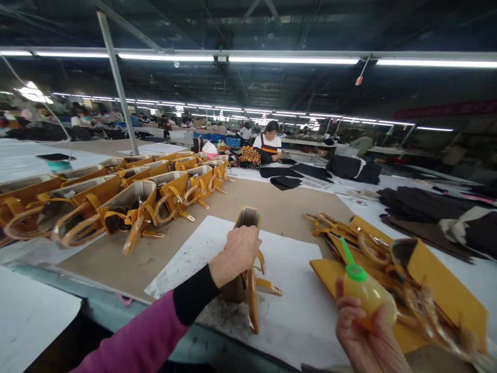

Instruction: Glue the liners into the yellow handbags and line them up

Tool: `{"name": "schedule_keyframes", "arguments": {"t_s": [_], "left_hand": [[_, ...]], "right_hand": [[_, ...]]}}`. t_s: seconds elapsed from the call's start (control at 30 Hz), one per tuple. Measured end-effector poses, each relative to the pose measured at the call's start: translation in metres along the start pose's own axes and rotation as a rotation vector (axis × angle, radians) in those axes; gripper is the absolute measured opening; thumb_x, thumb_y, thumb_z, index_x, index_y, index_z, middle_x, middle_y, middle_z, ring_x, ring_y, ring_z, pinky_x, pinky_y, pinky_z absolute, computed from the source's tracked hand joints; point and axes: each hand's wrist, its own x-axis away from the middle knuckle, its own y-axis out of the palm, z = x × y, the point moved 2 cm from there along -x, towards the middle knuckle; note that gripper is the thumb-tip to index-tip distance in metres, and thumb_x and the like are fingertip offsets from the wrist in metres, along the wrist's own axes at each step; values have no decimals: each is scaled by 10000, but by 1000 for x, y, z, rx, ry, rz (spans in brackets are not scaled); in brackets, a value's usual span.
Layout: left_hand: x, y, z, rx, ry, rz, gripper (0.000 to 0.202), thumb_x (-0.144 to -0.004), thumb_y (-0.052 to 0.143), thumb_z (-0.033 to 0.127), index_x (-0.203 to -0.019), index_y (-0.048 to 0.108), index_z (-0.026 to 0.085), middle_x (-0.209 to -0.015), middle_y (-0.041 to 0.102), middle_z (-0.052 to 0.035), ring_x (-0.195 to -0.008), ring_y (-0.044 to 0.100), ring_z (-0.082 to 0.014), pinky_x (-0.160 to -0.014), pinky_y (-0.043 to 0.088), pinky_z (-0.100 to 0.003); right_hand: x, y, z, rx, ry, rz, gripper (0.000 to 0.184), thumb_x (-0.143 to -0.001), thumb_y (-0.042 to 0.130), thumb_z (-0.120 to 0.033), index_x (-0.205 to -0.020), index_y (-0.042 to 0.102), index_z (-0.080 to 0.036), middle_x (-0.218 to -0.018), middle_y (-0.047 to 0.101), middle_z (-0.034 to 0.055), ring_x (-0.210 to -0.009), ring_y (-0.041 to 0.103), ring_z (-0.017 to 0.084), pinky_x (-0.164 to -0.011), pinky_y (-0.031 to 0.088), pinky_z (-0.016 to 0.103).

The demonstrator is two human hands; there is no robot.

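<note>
My left hand (236, 254) grips the top edge of a mustard-yellow handbag (248, 280) that stands upright on a white sheet (298, 311) in front of me. Its handle and a strap hang down toward me. My right hand (365, 336) is closed around a small yellow squeeze bottle (367, 290) with a green nozzle cap, held at the lower right, near a pile of yellow bags (411, 280).
Rows of finished yellow handbags (128, 202) stand on brown board to the left. Black fabric pieces (427, 207) lie at the right and further back. A seated person in a white top (268, 145) works at the far end. A metal post (118, 83) rises at the left.
</note>
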Motion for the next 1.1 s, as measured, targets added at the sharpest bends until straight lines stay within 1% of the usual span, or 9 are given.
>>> {"name": "schedule_keyframes", "arguments": {"t_s": [0.1, 0.2, 0.37, 0.6, 0.77, 0.87, 0.93, 1.0, 1.1], "left_hand": [[7, -14, -11, -22, 154, -27, 188, -869, 433, 250, -818, 598, 177, -807, 672, -77, -780, 637, -224, -625, 420, -285], [22, -33, -27, -29, 453, -93, 151, -853, 479, 223, -767, 598, 187, -722, 646, -29, -722, 610, -180, -634, 408, -255], [51, -36, -47, 105, 715, -57, 225, -861, 427, 88, -833, 625, 188, -826, 646, -24, -850, 580, -144, -796, 422, -236], [56, -13, -58, 331, 601, 68, 252, -818, 468, 37, -961, 634, 160, -982, 652, -58, -960, 569, -159, -873, 423, -254], [52, -19, -63, 411, 375, 110, 166, -827, 560, 230, -985, 599, 201, -939, 653, -30, -925, 575, -183, -851, 429, -290], [45, -25, -65, 388, 165, 105, 323, -820, 541, 477, -976, 568, 195, -888, 635, -43, -817, 592, -196, -723, 450, -289], [37, -30, -61, 299, 99, 62, 508, -702, 621, 589, -990, 555, 176, -948, 625, -70, -839, 595, -227, -694, 449, -295], [28, -37, -53, 182, 79, -36, 612, -585, 725, 564, -1007, 567, 151, -1002, 623, -97, -881, 595, -254, -685, 448, -294], [14, -50, -43, 61, 64, -284, 497, -561, 769, 483, -875, 656, 115, -840, 661, -101, -794, 613, -251, -640, 440, -290]], "right_hand": [[11, -2, -8, -9, 10, 7, 656, -488, 896, -270, -1066, 589, -219, -859, 642, 0, -654, 612, 74, -608, 583, 132], [18, 6, -16, -29, 8, -28, 669, -512, 891, -251, -1099, 571, -222, -809, 628, -9, -622, 603, 74, -590, 583, 132], [25, 45, -8, -80, 5, -128, 666, -583, 861, -270, -1159, 536, -202, -818, 629, -8, -608, 593, 56, -603, 567, 101], [24, 117, 42, -63, 123, -163, 734, -491, 892, -191, -1140, 550, -210, -941, 664, 2, -633, 588, 50, -605, 557, 133], [10, 129, 71, -83, 153, -111, 801, -468, 903, -251, -1182, 546, -195, -954, 662, 33, -656, 593, 83, -632, 560, 236], [6, 128, 82, -22, 109, -83, 706, -509, 881, -343, -1136, 583, -213, -1006, 667, 47, -649, 594, 89, -648, 556, 282], [7, 129, 87, 34, 72, -40, 706, -465, 892, -369, -1094, 610, -219, -993, 674, 39, -630, 588, 91, -664, 555, 315], [8, 132, 90, 92, 51, -3, 726, -401, 906, -378, -1052, 632, -212, -966, 679, 28, -615, 580, 90, -690, 553, 346], [8, 135, 90, 151, 37, 14, 685, -378, 906, -394, -987, 653, -207, -961, 677, 20, -619, 578, 89, -723, 544, 376]]}}
